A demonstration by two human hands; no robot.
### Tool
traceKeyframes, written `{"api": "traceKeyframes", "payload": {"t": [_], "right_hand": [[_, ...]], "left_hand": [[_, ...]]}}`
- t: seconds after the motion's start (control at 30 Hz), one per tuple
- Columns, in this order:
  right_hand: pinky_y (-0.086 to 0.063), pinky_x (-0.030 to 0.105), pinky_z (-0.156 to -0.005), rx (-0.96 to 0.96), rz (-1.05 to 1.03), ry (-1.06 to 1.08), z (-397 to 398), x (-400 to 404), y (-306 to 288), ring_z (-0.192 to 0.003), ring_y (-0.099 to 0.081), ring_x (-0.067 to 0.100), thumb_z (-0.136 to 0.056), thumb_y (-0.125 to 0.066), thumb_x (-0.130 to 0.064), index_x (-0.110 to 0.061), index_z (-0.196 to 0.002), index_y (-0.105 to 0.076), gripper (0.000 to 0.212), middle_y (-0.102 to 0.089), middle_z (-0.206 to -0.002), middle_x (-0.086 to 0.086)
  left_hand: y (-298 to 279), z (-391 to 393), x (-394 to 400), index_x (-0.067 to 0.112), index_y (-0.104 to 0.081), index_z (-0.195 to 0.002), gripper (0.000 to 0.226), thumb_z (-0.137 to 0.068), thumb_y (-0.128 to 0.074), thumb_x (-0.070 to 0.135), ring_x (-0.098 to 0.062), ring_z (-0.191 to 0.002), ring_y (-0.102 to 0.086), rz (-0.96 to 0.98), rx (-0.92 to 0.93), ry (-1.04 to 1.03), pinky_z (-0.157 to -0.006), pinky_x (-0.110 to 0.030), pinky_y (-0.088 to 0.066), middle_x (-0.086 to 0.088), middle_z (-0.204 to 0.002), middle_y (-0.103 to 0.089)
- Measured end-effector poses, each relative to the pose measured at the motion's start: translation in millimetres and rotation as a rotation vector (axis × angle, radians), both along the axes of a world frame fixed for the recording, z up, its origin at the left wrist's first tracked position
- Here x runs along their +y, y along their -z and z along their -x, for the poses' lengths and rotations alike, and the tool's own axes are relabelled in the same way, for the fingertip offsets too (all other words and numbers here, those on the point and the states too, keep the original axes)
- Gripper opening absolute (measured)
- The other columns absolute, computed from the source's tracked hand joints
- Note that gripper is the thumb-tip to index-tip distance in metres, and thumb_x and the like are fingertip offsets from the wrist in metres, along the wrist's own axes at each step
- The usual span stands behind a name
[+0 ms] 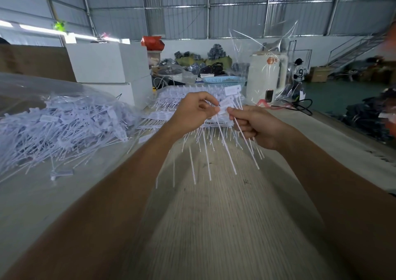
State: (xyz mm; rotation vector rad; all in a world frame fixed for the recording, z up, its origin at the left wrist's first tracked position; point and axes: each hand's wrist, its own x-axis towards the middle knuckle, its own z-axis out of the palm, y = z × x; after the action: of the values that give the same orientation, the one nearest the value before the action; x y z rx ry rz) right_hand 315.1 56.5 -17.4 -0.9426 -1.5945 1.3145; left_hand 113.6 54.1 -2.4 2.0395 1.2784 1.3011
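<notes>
Both my hands are raised over a wooden table (214, 215). My left hand (192, 112) pinches the flat tag end of a white plastic tag tie (224, 106) between thumb and fingers. My right hand (255, 125) grips a small bunch of white tag ties (242, 136) whose thin tails hang down and fan out toward me. Behind my hands lie rows of tag ties (162, 116) laid flat on the table. A big loose heap of tag ties (64, 127) fills a clear plastic bag at the left.
White foam boxes (111, 65) stand at the back left. A white appliance in clear plastic wrap (265, 76) and a blue basket (222, 79) are behind the ties. A black cable (302, 105) lies at the right. A person (299, 71) stands far off on the floor.
</notes>
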Motion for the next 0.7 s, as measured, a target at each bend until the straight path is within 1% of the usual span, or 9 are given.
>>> {"api": "traceKeyframes", "payload": {"t": [0.07, 0.17, 0.2, 0.27, 0.33, 0.4, 0.5, 0.6, 0.7], "right_hand": [[-0.014, 0.021, -0.042, 0.097, 0.019, -0.038, -1, 0, -2, -0.051, -0.018, 0.01, -0.101, -0.059, -0.027, -0.017, -0.075, -0.054, 0.028, -0.027, -0.057, -0.006], [-0.013, 0.024, -0.046, 0.117, 0.029, -0.008, 0, 0, -3, -0.054, -0.021, 0.01, -0.101, -0.058, -0.025, -0.015, -0.079, -0.056, 0.025, -0.034, -0.06, -0.004], [-0.015, 0.024, -0.047, 0.074, 0.01, 0.01, 1, 0, -3, -0.054, -0.023, 0.01, -0.101, -0.059, -0.026, -0.013, -0.082, -0.058, 0.023, -0.036, -0.06, -0.004], [-0.019, 0.024, -0.047, -0.034, -0.045, 0.04, 3, -1, -2, -0.053, -0.028, 0.01, -0.1, -0.059, -0.026, -0.011, -0.087, -0.063, 0.02, -0.041, -0.059, -0.005], [-0.021, 0.024, -0.047, -0.087, -0.09, 0.048, 6, -2, -2, -0.051, -0.031, 0.01, -0.1, -0.061, -0.026, -0.011, -0.088, -0.068, 0.02, -0.043, -0.056, -0.007], [-0.022, 0.025, -0.049, -0.085, -0.118, 0.041, 7, -3, -1, -0.051, -0.031, 0.01, -0.099, -0.063, -0.025, -0.012, -0.086, -0.07, 0.02, -0.044, -0.056, -0.007], [-0.022, 0.024, -0.047, -0.056, -0.153, 0.054, 9, -3, -1, -0.049, -0.032, 0.01, -0.098, -0.064, -0.026, -0.012, -0.085, -0.071, 0.02, -0.045, -0.057, -0.006], [-0.026, 0.019, -0.041, 0.094, -0.139, 0.136, 8, 1, -3, -0.047, -0.033, 0.007, -0.097, -0.065, -0.026, -0.011, -0.082, -0.071, 0.022, -0.043, -0.057, -0.005], [-0.025, 0.019, -0.04, 0.119, -0.173, 0.169, 7, 3, -2, -0.047, -0.031, 0.008, -0.097, -0.067, -0.025, -0.012, -0.08, -0.073, 0.022, -0.043, -0.058, -0.005]], "left_hand": [[2, -1, 0, 0.014, -0.072, -0.094, 0.013, -0.095, -0.069, 0.026, -0.007, -0.074, -0.066, 0.036, 0.03, -0.027, -0.069, -0.023, -0.049, -0.004, -0.087, -0.074], [7, -4, 0, 0.008, -0.063, -0.078, 0.033, -0.102, -0.058, 0.03, 0.003, -0.051, -0.055, 0.128, 0.047, 0.027, -0.054, -0.016, -0.043, -0.004, -0.075, -0.072], [7, -4, 0, 0.01, -0.056, -0.072, 0.037, -0.104, -0.054, 0.029, 0.003, -0.044, -0.049, 0.145, 0.043, 0.021, -0.05, -0.017, -0.04, 0.003, -0.063, -0.066], [6, -3, 3, 0.016, -0.045, -0.064, 0.043, -0.105, -0.05, 0.026, 0.0, -0.037, -0.037, 0.154, 0.057, -0.035, -0.049, -0.021, -0.033, 0.013, -0.046, -0.043], [5, -2, 6, 0.018, -0.042, -0.062, 0.045, -0.105, -0.05, 0.027, -0.006, -0.04, -0.03, 0.157, 0.113, -0.073, -0.051, -0.023, -0.029, 0.008, -0.049, -0.034], [5, -3, 6, 0.013, -0.047, -0.064, 0.046, -0.106, -0.047, 0.032, -0.01, -0.04, -0.031, 0.174, 0.168, -0.1, -0.053, -0.025, -0.027, 0.0, -0.052, -0.038], [6, -7, 4, 0.005, -0.059, -0.069, 0.056, -0.108, -0.037, 0.039, -0.003, -0.035, -0.048, 0.2, 0.163, -0.126, -0.052, -0.024, -0.034, 0.003, -0.047, -0.059], [3, -9, 1, 0.004, -0.062, -0.079, 0.055, -0.108, -0.035, 0.042, -0.008, -0.044, -0.06, 0.24, 0.055, -0.078, -0.044, -0.015, -0.04, -0.006, -0.063, -0.068], [1, -10, 0, 0.001, -0.066, -0.099, 0.047, -0.106, -0.042, 0.041, -0.012, -0.049, -0.06, 0.269, -0.023, -0.06, -0.056, -0.023, -0.04, -0.001, -0.061, -0.067]]}}
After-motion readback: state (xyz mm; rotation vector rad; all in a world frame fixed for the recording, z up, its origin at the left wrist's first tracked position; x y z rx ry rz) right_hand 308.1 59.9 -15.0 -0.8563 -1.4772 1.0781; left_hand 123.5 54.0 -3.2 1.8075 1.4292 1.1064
